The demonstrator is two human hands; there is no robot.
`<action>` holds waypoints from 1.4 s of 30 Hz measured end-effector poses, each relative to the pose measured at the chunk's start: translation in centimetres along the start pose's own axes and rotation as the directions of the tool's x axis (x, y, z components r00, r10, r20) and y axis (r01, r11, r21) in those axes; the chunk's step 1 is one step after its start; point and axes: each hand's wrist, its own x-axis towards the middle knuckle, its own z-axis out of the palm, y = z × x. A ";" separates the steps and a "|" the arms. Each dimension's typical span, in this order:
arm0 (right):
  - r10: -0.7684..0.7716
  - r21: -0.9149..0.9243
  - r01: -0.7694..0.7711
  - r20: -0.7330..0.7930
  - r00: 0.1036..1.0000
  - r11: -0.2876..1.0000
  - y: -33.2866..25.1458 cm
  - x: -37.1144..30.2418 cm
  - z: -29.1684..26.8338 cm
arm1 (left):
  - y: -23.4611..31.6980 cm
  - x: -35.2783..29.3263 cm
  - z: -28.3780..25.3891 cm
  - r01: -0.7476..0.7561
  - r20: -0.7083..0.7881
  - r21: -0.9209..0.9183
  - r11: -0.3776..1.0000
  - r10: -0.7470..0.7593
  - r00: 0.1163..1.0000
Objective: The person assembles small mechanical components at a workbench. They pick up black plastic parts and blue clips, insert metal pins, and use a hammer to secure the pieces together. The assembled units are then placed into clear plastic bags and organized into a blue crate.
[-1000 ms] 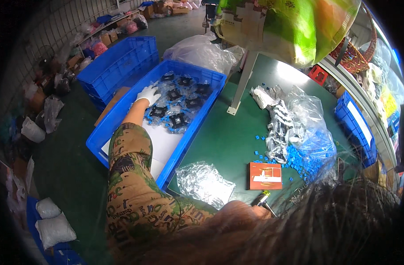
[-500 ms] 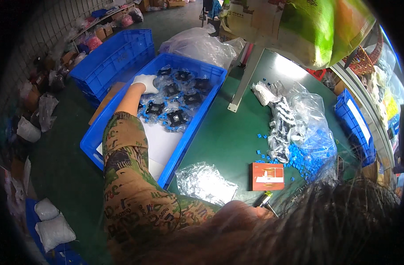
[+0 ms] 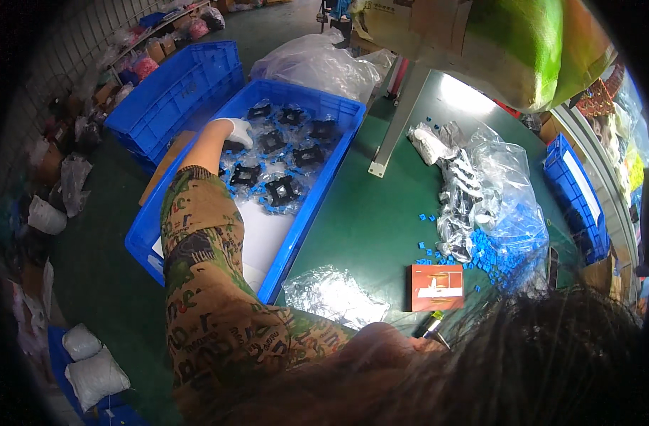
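My left hand (image 3: pixel 238 133), in a white glove, reaches into a long blue crate (image 3: pixel 317 206) by its left inner wall. Its fingers curl down around a dark bagged part (image 3: pixel 233 147), mostly covered by the hand. Beside it lie several black square frames with blue pieces, each in clear plastic, such as one black frame (image 3: pixel 282 190) nearest me. They rest toward the crate's far end, and a white sheet (image 3: pixel 260 227) shows at the near end. I do not see my right hand; dark hair covers the lower right.
On the green table are clear bags (image 3: pixel 335 295), a red box (image 3: pixel 436 287), a green-ended tool (image 3: pixel 429 324), small blue pieces (image 3: pixel 498 255) and a row of bagged parts (image 3: pixel 455 199). A metal post (image 3: pixel 402 121) rises beyond. More blue crates (image 3: pixel 179 92) stand left, another blue bin (image 3: pixel 576 199) right.
My left hand has shifted slightly within the crate, and a dark part now shows under it. The whole view has tilted a little.
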 end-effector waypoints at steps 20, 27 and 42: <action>-0.062 0.063 0.067 -0.081 0.995 0.996 -0.7 0.3 -0.7 | 0.4 -0.1 0.3 -0.047 0.010 0.110 0.993 0.046 0.999; -0.091 0.094 0.103 -0.126 0.988 0.990 -1.3 -0.3 -1.2 | 2.2 -0.9 0.7 0.014 -0.246 0.198 0.980 0.036 0.969; -0.157 0.150 0.195 -0.234 0.959 0.969 -2.6 -1.8 -1.5 | -1.0 -11.7 1.2 -0.012 -0.302 -0.085 0.996 -0.014 0.953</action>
